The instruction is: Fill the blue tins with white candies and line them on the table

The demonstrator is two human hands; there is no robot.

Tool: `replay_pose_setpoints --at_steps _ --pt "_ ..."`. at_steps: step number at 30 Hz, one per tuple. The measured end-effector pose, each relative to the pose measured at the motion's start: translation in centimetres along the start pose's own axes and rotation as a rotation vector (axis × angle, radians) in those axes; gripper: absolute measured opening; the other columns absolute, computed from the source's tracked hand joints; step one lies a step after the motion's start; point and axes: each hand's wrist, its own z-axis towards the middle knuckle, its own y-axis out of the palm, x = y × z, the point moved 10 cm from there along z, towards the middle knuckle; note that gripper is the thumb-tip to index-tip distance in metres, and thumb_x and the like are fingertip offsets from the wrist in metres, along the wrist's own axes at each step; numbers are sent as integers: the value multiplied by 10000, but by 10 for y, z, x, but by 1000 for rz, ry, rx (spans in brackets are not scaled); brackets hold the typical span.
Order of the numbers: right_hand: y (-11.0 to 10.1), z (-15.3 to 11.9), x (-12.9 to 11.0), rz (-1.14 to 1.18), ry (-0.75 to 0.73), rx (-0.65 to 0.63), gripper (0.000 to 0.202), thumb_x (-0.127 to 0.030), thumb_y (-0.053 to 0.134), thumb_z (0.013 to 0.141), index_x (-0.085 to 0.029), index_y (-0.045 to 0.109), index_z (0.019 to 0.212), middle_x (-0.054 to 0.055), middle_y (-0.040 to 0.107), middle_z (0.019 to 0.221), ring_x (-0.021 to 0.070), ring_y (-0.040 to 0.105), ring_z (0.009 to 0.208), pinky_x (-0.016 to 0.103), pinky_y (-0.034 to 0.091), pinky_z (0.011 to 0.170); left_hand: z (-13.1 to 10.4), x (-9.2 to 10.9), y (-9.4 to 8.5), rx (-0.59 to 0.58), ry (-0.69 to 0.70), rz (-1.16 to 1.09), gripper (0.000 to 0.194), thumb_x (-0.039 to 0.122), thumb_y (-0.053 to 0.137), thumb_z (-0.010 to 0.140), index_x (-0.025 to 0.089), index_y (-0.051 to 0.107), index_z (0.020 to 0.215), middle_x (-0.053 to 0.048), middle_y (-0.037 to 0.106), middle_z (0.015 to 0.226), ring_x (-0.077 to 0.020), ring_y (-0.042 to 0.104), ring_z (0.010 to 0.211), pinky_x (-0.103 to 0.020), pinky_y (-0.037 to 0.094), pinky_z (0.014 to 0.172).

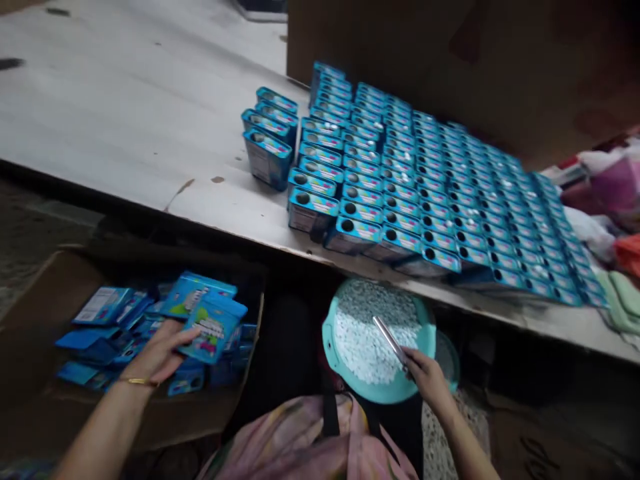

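Observation:
Above an open cardboard box, my left hand (159,352) is closed on blue packets (213,327), two of them showing, one overlapping the other. More blue packets (103,305) lie jumbled in the cardboard box (37,300). My right hand (425,373) grips a shiny metal tool (390,339), a narrow tube or scoop, over a turquoise basin (331,343). Small whitish pieces (367,327) fill much of the basin.
Rows of upright blue containers (400,193) cover the right of the white table (125,120), with several more (269,157) standing apart at their left. Behind them rises a large brown panel (400,53). Pink bags (613,183) and green cloth (625,300) lie at the right.

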Motion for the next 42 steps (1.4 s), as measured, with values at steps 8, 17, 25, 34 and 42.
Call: replay_pose_setpoints --at_steps 8,17,25,34,42 --pt "-21 -5 6 92 -134 69 428 -379 473 720 -118 612 1030 64 633 817 138 547 606 251 470 517 -107 -86 214 -919 -243 496 707 46 726 441 222 533 1098 -88 611 1058 -270 522 1054 -398 427 863" --pt "-35 -21 -16 -338 -309 129 331 -197 374 802 -183 596 1047 60 617 931 157 559 831 245 415 725 -118 -64 257 -903 -165 1053 449 123 725 481 175 653 921 -73 675 837 -262 620 800 -347 493 701" --pt "-51 9 -13 -805 -191 209 316 -123 317 824 -136 620 915 142 576 966 221 513 922 301 377 722 -154 -18 279 -735 124 584 543 156 694 594 232 533 1107 -55 621 1007 -219 589 895 -325 484 766" --pt "53 59 -28 -430 -178 99 330 -141 383 788 -185 645 983 93 647 977 198 561 913 266 399 756 -116 -41 274 -457 14 314 464 270 626 696 303 495 1140 -53 584 1072 -167 612 769 -344 516 655" --pt "46 71 -19 -99 -220 37 312 -173 437 740 -150 661 957 42 685 883 161 604 772 247 451 695 -116 -36 306 -534 -16 279 370 233 600 717 228 555 1084 -77 581 1103 -209 612 858 -335 521 681"
